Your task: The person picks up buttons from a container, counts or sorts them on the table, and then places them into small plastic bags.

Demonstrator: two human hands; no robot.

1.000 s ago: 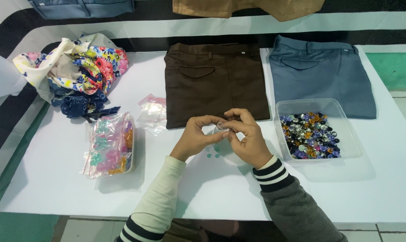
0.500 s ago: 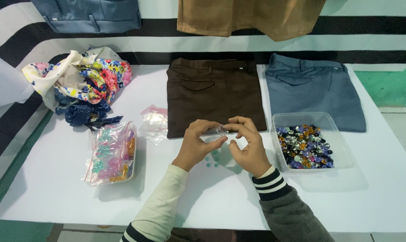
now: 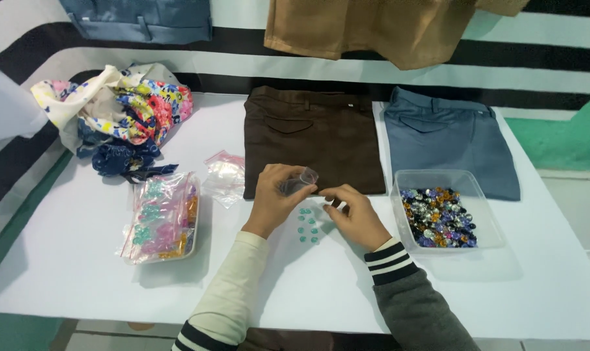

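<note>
My left hand [image 3: 273, 197] holds a small clear plastic bag [image 3: 300, 181] just above the white table [image 3: 87, 273], at the lower edge of the folded brown trousers [image 3: 311, 138]. My right hand [image 3: 355, 216] rests beside it, thumb and forefinger pinched together near the bag; whether they hold a bead is unclear. Several small teal beads [image 3: 307, 224] lie scattered on the table between and below both hands.
A clear tray [image 3: 443, 179] of mixed coloured beads stands to the right. Blue-grey trousers [image 3: 447, 138] lie behind it. To the left are a tray of bagged beads [image 3: 160, 216], an empty small bag [image 3: 225, 175] and a heap of floral cloth [image 3: 120, 110].
My hands have parted; the small bag stays in the left hand. Teal beads now lie in view on the table. The camera has tilted up a little.
</note>
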